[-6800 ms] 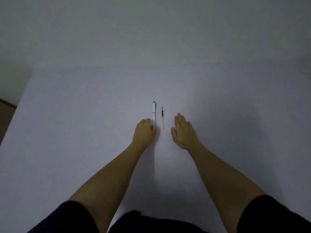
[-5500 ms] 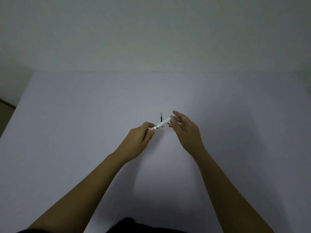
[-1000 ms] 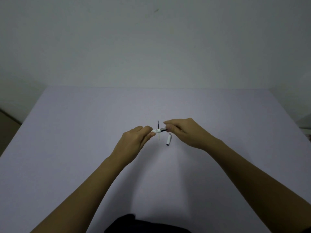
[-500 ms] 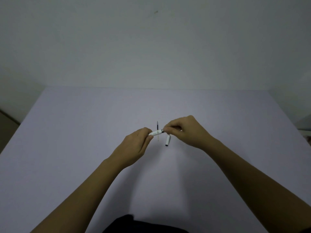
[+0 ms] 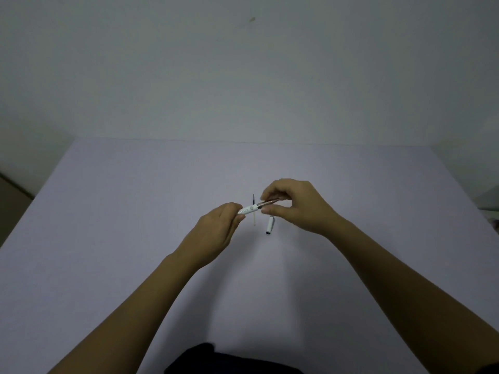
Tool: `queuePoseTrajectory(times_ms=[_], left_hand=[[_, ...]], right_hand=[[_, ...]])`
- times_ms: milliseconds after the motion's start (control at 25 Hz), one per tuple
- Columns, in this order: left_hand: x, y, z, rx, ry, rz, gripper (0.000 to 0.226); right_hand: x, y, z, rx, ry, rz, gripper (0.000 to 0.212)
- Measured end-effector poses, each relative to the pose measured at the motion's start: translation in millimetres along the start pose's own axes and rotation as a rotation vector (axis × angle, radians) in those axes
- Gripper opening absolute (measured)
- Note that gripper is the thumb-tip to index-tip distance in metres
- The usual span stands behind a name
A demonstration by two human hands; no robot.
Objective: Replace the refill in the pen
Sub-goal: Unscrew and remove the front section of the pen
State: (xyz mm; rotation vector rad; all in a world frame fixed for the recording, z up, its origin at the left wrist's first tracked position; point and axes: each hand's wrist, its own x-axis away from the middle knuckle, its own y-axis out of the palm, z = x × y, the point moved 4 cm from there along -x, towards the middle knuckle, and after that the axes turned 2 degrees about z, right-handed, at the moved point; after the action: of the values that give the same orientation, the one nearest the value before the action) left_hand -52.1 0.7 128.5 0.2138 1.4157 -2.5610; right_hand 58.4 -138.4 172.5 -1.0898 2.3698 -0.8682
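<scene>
My left hand (image 5: 216,233) grips the rear of a white pen barrel (image 5: 248,210), held above the table and pointing up to the right. My right hand (image 5: 294,205) pinches the dark, thin front part (image 5: 267,203) that sticks out of the barrel, between thumb and fingers. On the lilac table (image 5: 135,211) behind the barrel lies a loose refill (image 5: 253,214), dark at its far end and pale at its near end. A white pen cap (image 5: 269,225) lies just right of the refill, below my right hand.
The table's far edge meets a plain wall. Its left edge drops to a dark floor (image 5: 10,201). A pale object (image 5: 490,198) shows at the right border. Dark clothing (image 5: 229,360) sits at the bottom.
My right hand has drawn slightly right and up, and more of the dark front part now shows out of the white barrel. The left hand, loose refill and cap have stayed put.
</scene>
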Motion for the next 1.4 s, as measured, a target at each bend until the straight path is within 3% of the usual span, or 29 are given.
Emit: queuePoseTrajectory(times_ms=[80, 240, 320, 480, 640, 800, 960, 1120, 1160, 1400], left_hand=[[0, 0, 0, 0.003, 0.002, 0.008, 0.025], [-1, 1, 0, 0.014, -0.001, 0.003, 0.023], [-2, -1, -1, 0.023, -0.010, 0.016, 0.023], [-3, -1, -2, 0.014, -0.005, 0.014, 0.023], [-3, 0, -3, 0.029, -0.012, 0.027, 0.023], [-3, 2, -2, 0.013, -0.009, 0.026, 0.022], [-3, 3, -4, 0.031, -0.013, 0.035, 0.020], [-3, 1, -5, 0.034, -0.007, 0.045, 0.022], [-3, 2, -5, 0.034, -0.010, 0.043, 0.022], [0, 3, -9, 0.111, -0.062, 0.073, 0.027]], right_hand=[[-1, 1, 4, 0.010, 0.091, -0.026, 0.024], [0, 2, 4, -0.035, 0.046, 0.016, 0.004], [1, 0, 3, -0.122, 0.076, 0.051, 0.013], [-2, 0, 4, -0.112, 0.130, 0.063, 0.004], [0, -1, 5, -0.352, 0.177, 0.056, 0.017], [-1, 1, 11, -0.247, 0.237, 0.076, 0.007], [0, 2, 8, -0.405, 0.217, 0.053, 0.011], [-1, 1, 12, -0.262, 0.261, 0.076, 0.008], [-1, 0, 11, -0.297, 0.260, 0.085, 0.002], [-4, 1, 23, -0.669, 0.281, 0.117, 0.020]])
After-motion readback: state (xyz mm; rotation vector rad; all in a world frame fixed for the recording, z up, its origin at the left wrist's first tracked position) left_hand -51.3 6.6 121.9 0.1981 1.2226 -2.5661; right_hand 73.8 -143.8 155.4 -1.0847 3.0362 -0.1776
